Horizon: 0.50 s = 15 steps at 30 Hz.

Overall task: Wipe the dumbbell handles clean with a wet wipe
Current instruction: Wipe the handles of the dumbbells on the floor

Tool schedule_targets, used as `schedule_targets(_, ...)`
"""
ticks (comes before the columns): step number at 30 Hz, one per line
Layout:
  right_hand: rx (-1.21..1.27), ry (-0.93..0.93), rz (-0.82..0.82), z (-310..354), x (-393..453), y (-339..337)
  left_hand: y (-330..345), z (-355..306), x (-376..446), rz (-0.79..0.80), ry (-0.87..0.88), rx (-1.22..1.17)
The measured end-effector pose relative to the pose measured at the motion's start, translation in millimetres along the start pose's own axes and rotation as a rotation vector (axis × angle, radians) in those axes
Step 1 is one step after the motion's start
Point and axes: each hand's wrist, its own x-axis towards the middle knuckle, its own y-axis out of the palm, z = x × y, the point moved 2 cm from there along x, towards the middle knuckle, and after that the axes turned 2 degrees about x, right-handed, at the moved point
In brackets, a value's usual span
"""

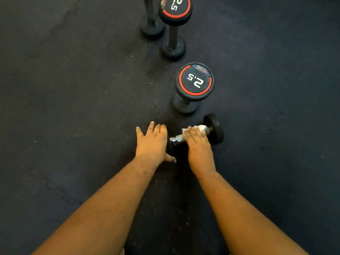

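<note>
Both hands reach down from bare forearms that enter at the bottom edge and converge toward one dumbbell (195, 134) lying on its side on the dark rubber floor (73, 107). On the near-left end of that dumbbell the left hand (151, 142) lies flat, palm down, its fingers straight and slightly spread, pointing away from the person; the thumb sticks out to the right below the weight head, close to the floor. It presses on the head rather than wrapping it, and most of that head is hidden beneath the palm. Along the dumbbell's chrome handle (177, 139) the right hand (197, 142) rests with fingers extended and close together, pressing a white wet wipe (202, 128) down onto the bar. Whether the thumb curls under the bar cannot be told. Crumpled wipe shows past the fingertips, toward the dumbbell's far-right head, which stands clear of the hand. A short bare stretch of knurled handle shows between the two hands.

Just beyond the lying dumbbell, a second one (194, 82) stands upright on one end, its top face marked 2.5 inside a red ring. Farther from the lying dumbbell, another upright dumbbell (174, 24) carries the same marking, and a fourth (151, 21) stands just left of it, partly cut off at the top edge.
</note>
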Motion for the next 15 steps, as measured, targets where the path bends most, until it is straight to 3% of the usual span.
schedule_targets(3, 0.028, -0.215, 0.119, 18.9, 15.5, 7.4, -1.9, 0.7, -0.7, 0.001, 0.006, 0.014)
schedule_targets(5, -0.046, -0.238, 0.150, 16.2, 26.1, 4.9, -5.5, 2.2, 0.8, 0.019, 0.002, 0.041)
schedule_targets(10, -0.098, 0.113, -0.028, -4.9, -1.9, 8.1, -7.0, 1.4, 1.0, 0.057, 0.018, 0.080)
schedule_targets(15, -0.150, -0.171, 0.092, 13.2, -9.9, 21.5, -4.2, 1.0, 0.6, 0.052, 0.028, 0.081)
